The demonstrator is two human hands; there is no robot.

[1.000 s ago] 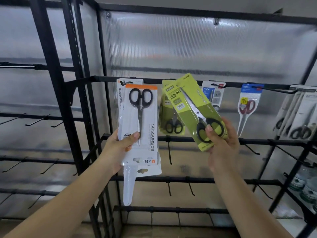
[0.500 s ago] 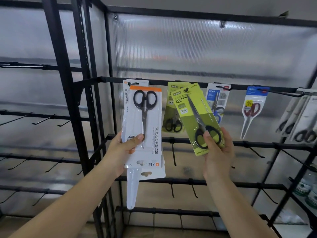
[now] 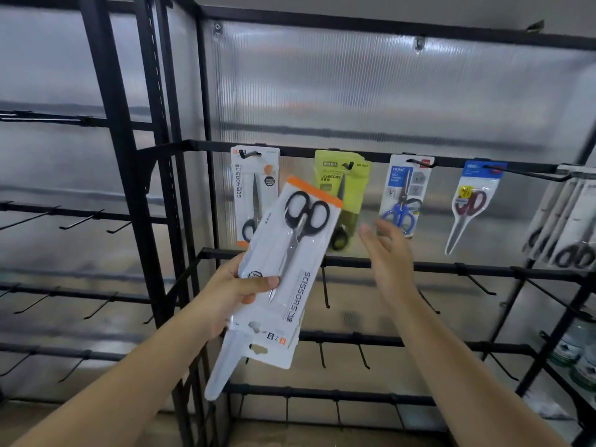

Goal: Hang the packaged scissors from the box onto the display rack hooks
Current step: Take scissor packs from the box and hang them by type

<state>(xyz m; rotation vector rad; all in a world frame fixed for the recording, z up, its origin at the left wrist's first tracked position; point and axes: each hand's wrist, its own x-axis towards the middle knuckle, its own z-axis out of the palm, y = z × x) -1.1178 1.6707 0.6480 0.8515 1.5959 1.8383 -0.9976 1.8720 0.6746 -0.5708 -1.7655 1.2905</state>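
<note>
My left hand grips a stack of white scissor packs with an orange top strip and black-handled scissors, tilted to the right; a longer white pack pokes out below the stack. My right hand is empty with straight fingers, held in front of the rack just right of the stack. The green scissor packs hang from a hook on the top rail of the display rack, behind the white stack. A white pack hangs on the hook to their left.
Further right on the top rail hang a blue-handled pack, a red-handled pack and several white packs. Lower rails carry bare hooks. A black upright post stands left. Bottles sit at the lower right.
My right hand let go of the green pack, which now hangs on its hook, and drew back open. My left hand tilted the white stack to the right.
</note>
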